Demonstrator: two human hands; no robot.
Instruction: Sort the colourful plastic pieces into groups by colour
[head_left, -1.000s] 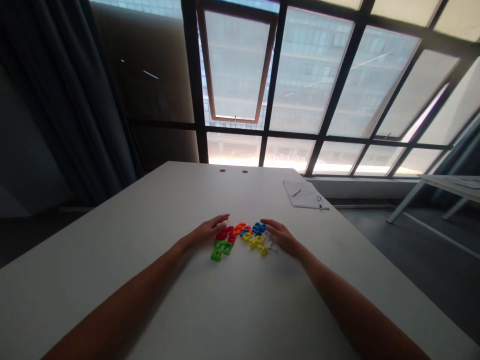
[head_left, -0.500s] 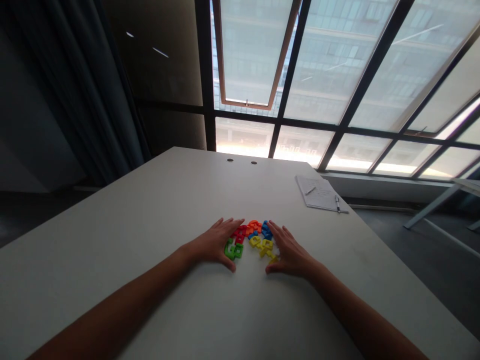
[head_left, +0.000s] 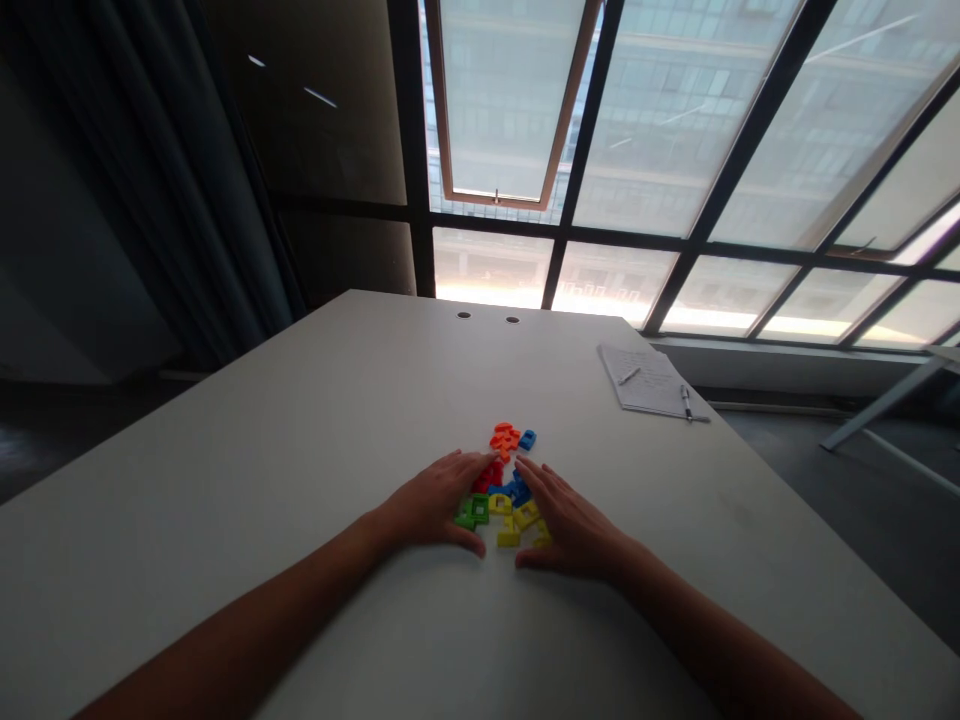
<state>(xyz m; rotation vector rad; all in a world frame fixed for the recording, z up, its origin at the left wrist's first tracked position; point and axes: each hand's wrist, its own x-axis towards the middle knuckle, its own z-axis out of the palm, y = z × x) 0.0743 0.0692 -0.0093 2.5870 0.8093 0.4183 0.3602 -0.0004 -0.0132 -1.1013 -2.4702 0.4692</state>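
Observation:
Small coloured plastic pieces lie in a heap on the white table (head_left: 300, 450). My left hand (head_left: 431, 505) lies flat on the table, fingers stretched, against the left side of the heap by a green piece (head_left: 474, 512) and a red piece (head_left: 491, 473). My right hand (head_left: 566, 520) lies flat against the right side, beside yellow pieces (head_left: 517, 520) and a blue piece (head_left: 516, 490). Both hands cup the heap between them. Orange pieces (head_left: 505, 438) and one small blue piece (head_left: 528, 438) sit apart, just beyond my fingertips.
A sheet of paper (head_left: 646, 382) with a pen (head_left: 685, 400) on it lies at the far right of the table. Two cable holes (head_left: 487, 317) sit near the far edge. Large windows fill the wall behind. Another table's legs (head_left: 885, 405) stand at the right.
Both hands have drawn closer together and toward me, dragging most pieces into a tighter heap. The orange pieces and one blue piece stayed behind, farther out on the table.

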